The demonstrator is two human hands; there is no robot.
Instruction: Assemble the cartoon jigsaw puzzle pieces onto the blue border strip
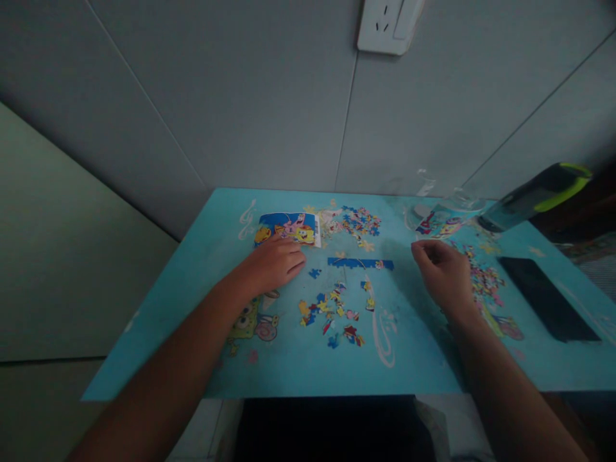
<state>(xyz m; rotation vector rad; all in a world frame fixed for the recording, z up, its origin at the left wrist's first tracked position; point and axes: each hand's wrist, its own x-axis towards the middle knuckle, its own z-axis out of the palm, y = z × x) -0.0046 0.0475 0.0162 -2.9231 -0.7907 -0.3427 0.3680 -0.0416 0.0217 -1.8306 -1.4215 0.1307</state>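
My left hand lies flat on the blue cartoon-printed table, its fingertips at the lower edge of a picture card. My right hand hovers with curled fingers right of a short joined strip of blue puzzle pieces; whether it pinches a piece is unclear. A single blue piece lies between the hands. Several loose colourful pieces are scattered in front of me. More pieces are heaped at the back and along the right.
A black phone lies at the right side of the table. A clear plastic bag and a dark bottle with a green cap sit at the back right. A grey wall with a white socket rises behind.
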